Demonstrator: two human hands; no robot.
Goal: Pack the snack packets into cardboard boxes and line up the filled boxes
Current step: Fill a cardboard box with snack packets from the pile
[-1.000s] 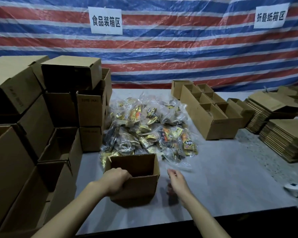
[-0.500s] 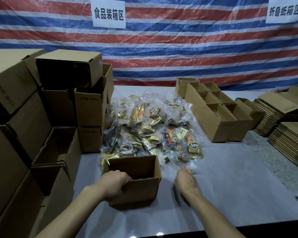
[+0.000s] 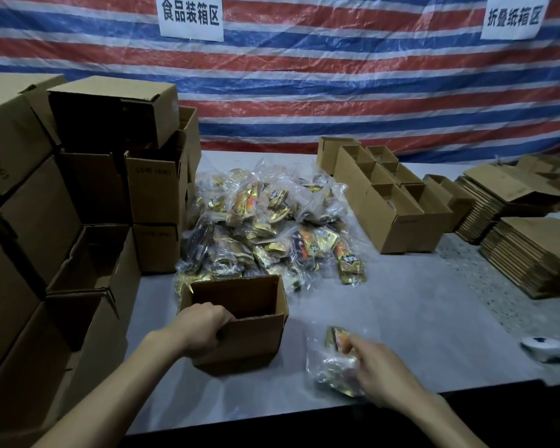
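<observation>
Since half a second ago, the right hand [image 3: 380, 367] has drawn back from the pile toward the near table edge. It now holds a clear plastic snack packet [image 3: 330, 362] with gold and orange wrappers inside, blurred, just right of the open brown cardboard box [image 3: 249, 337]. The left hand [image 3: 204, 329] grips that box's near rim, fingers curled over the edge. Behind the box, a heap of clear snack packets [image 3: 265, 227] lies on the grey table [image 3: 417, 302]. Further right stands a row of open-topped cardboard boxes [image 3: 398, 221], with flattened cardboard stacks [image 3: 537, 253] beyond. Stacked brown boxes [image 3: 117, 176] fill the left side.
</observation>
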